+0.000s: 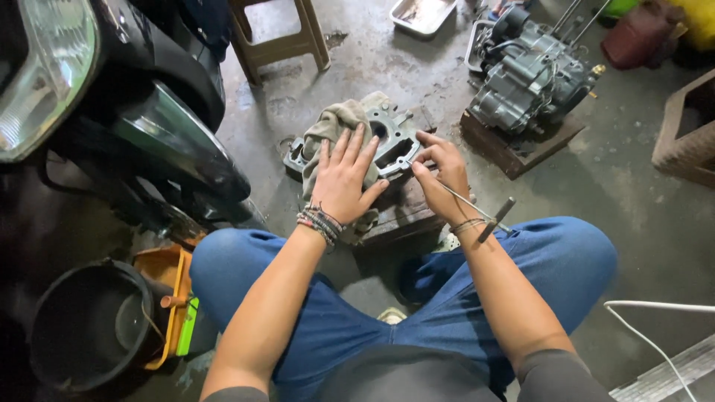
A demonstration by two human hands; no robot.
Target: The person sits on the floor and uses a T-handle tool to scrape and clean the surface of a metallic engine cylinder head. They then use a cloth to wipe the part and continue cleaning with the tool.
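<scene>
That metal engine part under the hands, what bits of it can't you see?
All in the head view:
- The engine part: its left side is covered by a rag and the left hand.
- The tip of the T-handle tool: hidden by the right hand.
- The block underneath: mostly hidden by hands and knees.
- The motorbike: cut off by the left edge.

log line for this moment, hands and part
left hand: flat on rag over cylinder head | right hand: pinching T-handle tool, tip at the head | head on wooden block
</scene>
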